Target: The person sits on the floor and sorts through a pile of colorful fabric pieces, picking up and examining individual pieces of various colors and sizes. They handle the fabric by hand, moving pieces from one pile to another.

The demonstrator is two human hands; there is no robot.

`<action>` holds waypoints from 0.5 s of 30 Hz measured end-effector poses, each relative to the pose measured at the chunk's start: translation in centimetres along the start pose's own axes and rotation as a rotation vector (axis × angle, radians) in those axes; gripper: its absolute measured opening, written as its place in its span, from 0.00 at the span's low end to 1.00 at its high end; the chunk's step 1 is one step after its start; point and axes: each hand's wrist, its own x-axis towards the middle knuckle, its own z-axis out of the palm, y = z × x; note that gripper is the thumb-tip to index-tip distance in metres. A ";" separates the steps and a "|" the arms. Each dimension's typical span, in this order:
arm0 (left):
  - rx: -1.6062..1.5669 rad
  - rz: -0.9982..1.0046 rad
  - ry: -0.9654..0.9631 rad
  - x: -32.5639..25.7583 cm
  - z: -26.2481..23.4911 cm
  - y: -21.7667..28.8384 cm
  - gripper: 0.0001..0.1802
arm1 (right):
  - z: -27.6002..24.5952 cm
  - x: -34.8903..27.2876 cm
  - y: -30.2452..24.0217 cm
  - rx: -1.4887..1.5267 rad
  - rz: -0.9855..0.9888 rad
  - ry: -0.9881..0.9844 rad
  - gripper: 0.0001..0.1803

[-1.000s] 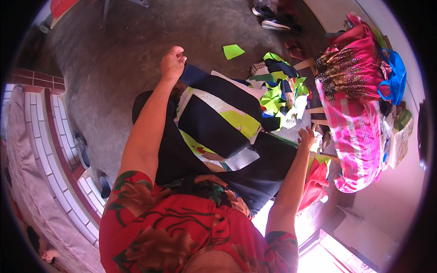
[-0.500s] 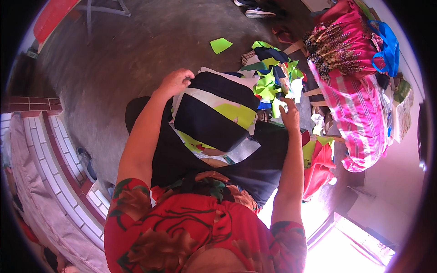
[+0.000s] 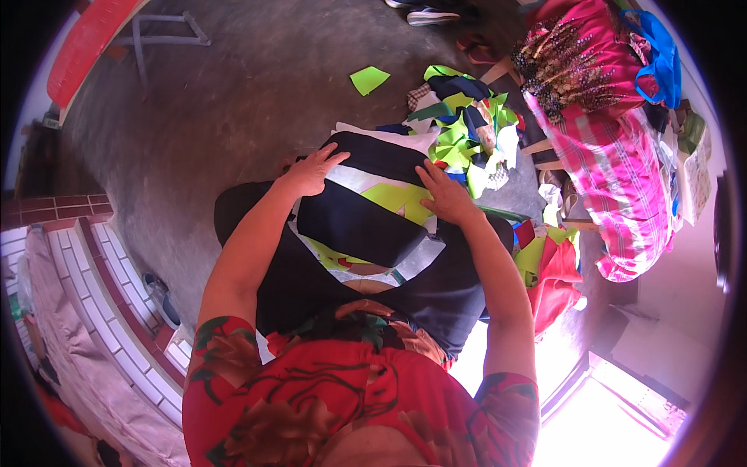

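Across my lap lies a layered bundle of cloth pieces. Its far side carries a black cloth strip [image 3: 381, 158], and a larger black cloth piece [image 3: 354, 226] lies nearer to me. Between the two show a white piece [image 3: 354, 180] and a yellow-green piece [image 3: 389, 198]. My left hand [image 3: 313, 171] rests at the left end of the far strip, fingers stretched out flat. At the strip's right end, my right hand [image 3: 449, 194] lies with spread fingers touching the cloth. Neither hand grips anything.
A heap of yellow-green, navy and white cloth scraps [image 3: 463, 132] lies on the floor ahead to the right. One yellow-green scrap [image 3: 369, 79] lies apart. Pink plaid cloth [image 3: 611, 187] drapes at the right, with a blue bag [image 3: 660, 62] beyond. Red cloth [image 3: 556, 276] sits by my right arm.
My right hand has moved left from beside the scrap heap onto the cloth. My left hand has come down from the far left edge onto the black strip.
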 end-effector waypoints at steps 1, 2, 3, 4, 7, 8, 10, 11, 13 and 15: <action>0.009 0.002 -0.010 0.1 0.0 0.1 0.50 | 0.2 0.1 0.0 0.009 0.003 -0.048 0.47; 0.003 0.007 -0.015 0.3 0.1 0.0 0.50 | 0.3 0.1 -0.1 0.035 0.021 -0.092 0.49; -0.005 0.014 -0.020 0.6 0.1 -0.1 0.50 | 0.0 0.0 -0.4 0.062 0.041 -0.138 0.51; -0.012 0.021 -0.027 0.8 0.3 -0.3 0.51 | -0.1 -0.1 -0.7 0.089 0.062 -0.183 0.53; -0.044 0.058 -0.043 1.5 0.4 -0.6 0.49 | -0.3 -0.3 -0.4 0.076 0.049 -0.226 0.57; -0.041 0.060 -0.030 1.6 0.3 -1.0 0.49 | 0.4 -0.1 -0.1 0.107 0.031 -0.204 0.59; -0.042 0.097 -0.017 1.8 1.0 -1.8 0.48 | 1.1 0.3 0.3 0.123 -0.022 -0.194 0.60; -0.053 0.103 -0.022 1.7 0.9 -1.5 0.48 | 1.3 0.2 0.7 0.124 -0.029 -0.189 0.61; -0.049 0.114 -0.012 1.6 0.6 -1.2 0.49 | 1.7 0.3 0.8 0.111 -0.027 -0.181 0.62; -0.068 0.114 0.005 1.7 0.8 -1.4 0.49 | 1.6 0.4 0.8 0.108 -0.017 -0.180 0.61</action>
